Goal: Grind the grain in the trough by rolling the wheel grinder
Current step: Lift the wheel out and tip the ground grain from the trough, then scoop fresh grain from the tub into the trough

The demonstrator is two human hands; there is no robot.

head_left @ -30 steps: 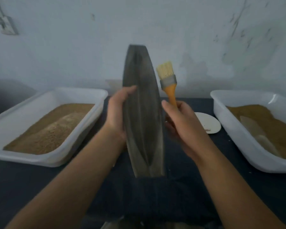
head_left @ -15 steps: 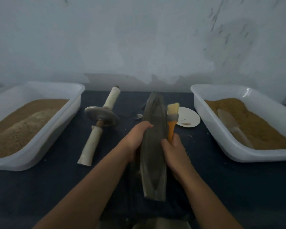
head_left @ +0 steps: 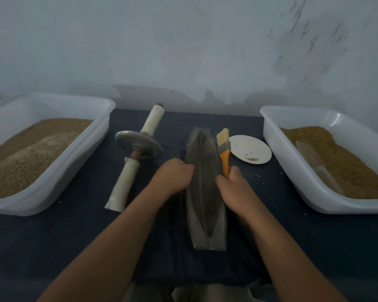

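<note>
Now my left hand (head_left: pixel 172 177) grips the trough (head_left: pixel 203 197); my right hand (head_left: pixel 234 188) clasps the brush (head_left: pixel 224 147) against its other rim. The wheel grinder (head_left: pixel 138 147) lies beside, untouched.

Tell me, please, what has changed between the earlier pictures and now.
The trough was lowered from raised on end to lying flat on the cloth. The left hand and right hand still grip its sides, the right also holding the brush. The left tub and right tub stayed put.

Your trough (head_left: pixel 203 192) looks like dull grey metal. The wheel grinder (head_left: pixel 138 147) has a dull metal disc and pale matt handles. The 2 boxes, left tub (head_left: pixel 52 188) and right tub (head_left: pixel 292 171), are smooth white plastic. The cloth (head_left: pixel 271 236) is dark and matt.
</note>
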